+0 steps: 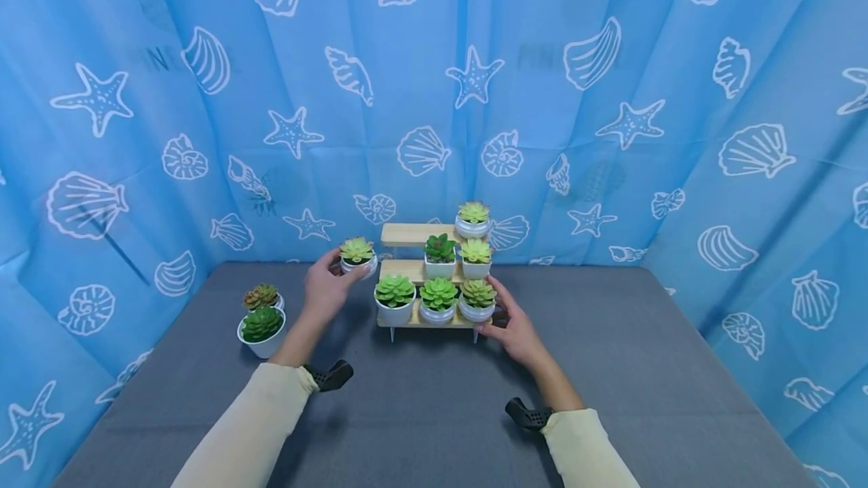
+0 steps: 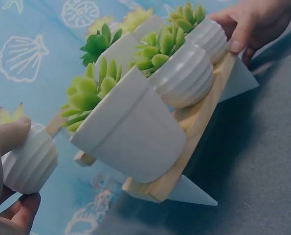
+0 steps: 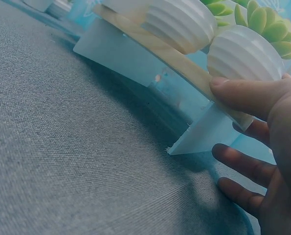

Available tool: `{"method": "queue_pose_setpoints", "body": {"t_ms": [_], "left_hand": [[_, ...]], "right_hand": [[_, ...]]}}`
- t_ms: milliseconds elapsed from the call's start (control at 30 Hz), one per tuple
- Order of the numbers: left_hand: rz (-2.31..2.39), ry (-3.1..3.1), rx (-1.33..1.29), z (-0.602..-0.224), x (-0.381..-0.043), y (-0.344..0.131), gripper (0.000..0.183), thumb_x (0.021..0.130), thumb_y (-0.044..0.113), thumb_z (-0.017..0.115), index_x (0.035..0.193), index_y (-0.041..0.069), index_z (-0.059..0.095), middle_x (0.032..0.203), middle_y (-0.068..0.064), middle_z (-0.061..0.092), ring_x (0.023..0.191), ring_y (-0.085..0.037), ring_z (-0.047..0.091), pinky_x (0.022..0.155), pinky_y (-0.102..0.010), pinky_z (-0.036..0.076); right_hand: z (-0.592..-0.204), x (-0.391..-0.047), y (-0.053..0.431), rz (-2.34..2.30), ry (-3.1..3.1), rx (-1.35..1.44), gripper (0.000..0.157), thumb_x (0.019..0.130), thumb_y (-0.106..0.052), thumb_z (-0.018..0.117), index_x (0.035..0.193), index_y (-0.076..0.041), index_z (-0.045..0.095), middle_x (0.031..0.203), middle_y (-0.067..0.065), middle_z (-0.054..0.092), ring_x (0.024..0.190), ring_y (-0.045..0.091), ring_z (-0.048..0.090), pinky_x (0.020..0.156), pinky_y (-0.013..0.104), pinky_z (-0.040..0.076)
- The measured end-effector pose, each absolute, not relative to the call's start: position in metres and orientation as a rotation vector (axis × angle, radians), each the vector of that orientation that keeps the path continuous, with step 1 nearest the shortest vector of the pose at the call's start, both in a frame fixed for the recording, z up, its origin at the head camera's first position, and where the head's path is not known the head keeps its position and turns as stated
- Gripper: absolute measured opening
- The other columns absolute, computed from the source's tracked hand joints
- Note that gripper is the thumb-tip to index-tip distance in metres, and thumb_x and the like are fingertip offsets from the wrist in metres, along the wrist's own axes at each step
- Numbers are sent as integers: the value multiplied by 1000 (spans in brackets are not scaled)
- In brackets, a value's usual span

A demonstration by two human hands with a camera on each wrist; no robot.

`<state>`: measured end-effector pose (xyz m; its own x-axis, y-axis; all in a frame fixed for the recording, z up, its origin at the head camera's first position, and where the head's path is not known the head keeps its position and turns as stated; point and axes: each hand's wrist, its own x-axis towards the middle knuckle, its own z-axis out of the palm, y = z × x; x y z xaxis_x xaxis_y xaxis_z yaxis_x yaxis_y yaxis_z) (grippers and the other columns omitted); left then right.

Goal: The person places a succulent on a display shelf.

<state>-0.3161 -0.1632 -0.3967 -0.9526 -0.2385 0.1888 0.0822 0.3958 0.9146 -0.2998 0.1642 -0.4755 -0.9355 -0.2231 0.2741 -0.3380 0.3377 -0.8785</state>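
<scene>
My left hand [image 1: 324,288] holds a small succulent [image 1: 356,250] in a ribbed white pot [image 2: 32,161], thumb on one side and fingers below. It hangs just left of a three-tier wooden plant stand [image 1: 412,233] with pale panel legs. At the stand's right end, my right hand [image 1: 521,331] grips the bottom shelf [image 3: 172,58], its thumb on the front edge. Three potted succulents line that shelf: a light green one [image 1: 395,291] at left, another [image 1: 438,294] in the middle and a yellowish-green one [image 1: 478,294] at right.
On the middle shelf stand a dark green succulent [image 1: 440,248] and a yellow-green one [image 1: 476,251]. Another potted succulent [image 1: 472,218] occupies the top shelf's right end. Two more, one dark green [image 1: 261,325] and one reddish [image 1: 261,297], stand left on the grey cloth [image 1: 420,413]. A blue shell-print curtain [image 1: 420,96] hangs behind.
</scene>
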Motion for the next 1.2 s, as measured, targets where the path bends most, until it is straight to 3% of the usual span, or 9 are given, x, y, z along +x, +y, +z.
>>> {"method": "queue_pose_setpoints", "body": {"t_ms": [433, 767, 1033, 1200], "left_hand": [[-1562, -2436, 55, -400, -325, -144, 63, 68, 39, 70, 122, 14, 48, 114, -7, 50, 95, -21, 50, 73, -37, 44], [-1608, -2466, -40, -404, -329, -143, 66, 74, 37, 66, 129, 12, 40, 118, -7, 45, 106, -23, 46, 82, -38, 42], [-1488, -2481, -93, -400, -329, -143, 60, 73, 42, 65, 124, 15, 47, 102, -8, 41, 89, -22, 45, 69, -36, 41], [-1539, -2415, -73, -401, -328, -140, 58, 72, 39, 67, 121, 13, 50, 105, -8, 45, 96, -28, 48, 74, -38, 42]], "right_hand": [[-480, -300, 166, 1644, -2492, 525, 83, 71, -21, 71, 134, -38, 21, 126, 9, 43, 101, 29, 48, 79, 47, 41], [-476, -298, 164, 1652, -2500, 521, 81, 72, -19, 70, 135, -37, 22, 124, 8, 44, 99, 28, 49, 80, 46, 41], [-474, -298, 164, 1676, -2478, 527, 82, 72, -17, 70, 135, -37, 22, 124, 8, 45, 99, 28, 50, 79, 47, 40], [-473, -298, 164, 1687, -2460, 539, 83, 71, -18, 71, 136, -34, 22, 123, 10, 46, 98, 29, 51, 78, 47, 41]]}}
